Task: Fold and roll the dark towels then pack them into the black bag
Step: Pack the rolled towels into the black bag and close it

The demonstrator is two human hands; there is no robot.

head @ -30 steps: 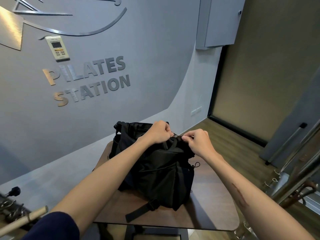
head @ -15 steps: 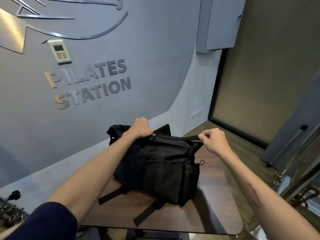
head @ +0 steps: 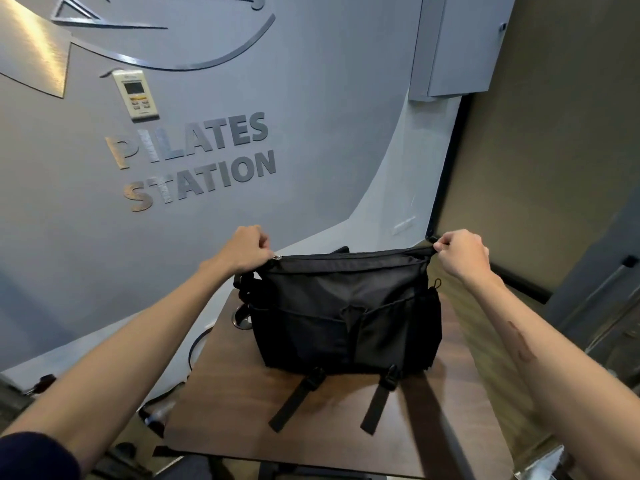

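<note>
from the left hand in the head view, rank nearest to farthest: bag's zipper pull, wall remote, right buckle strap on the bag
1. Zipper pull: at the left hand's fingertips, on the bag's top left corner.
2. Right buckle strap: low on the bag's front, hanging toward the table edge.
3. Wall remote: high on the wall, upper left.

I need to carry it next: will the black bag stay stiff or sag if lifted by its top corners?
The bag probably sags: its fabric already creases between the left hand and right hand. Its straps would likely dangle.

black bag (head: 346,317) interior hidden, table (head: 225,410) near edge cut off, sleeve (head: 31,457) cropped
</note>
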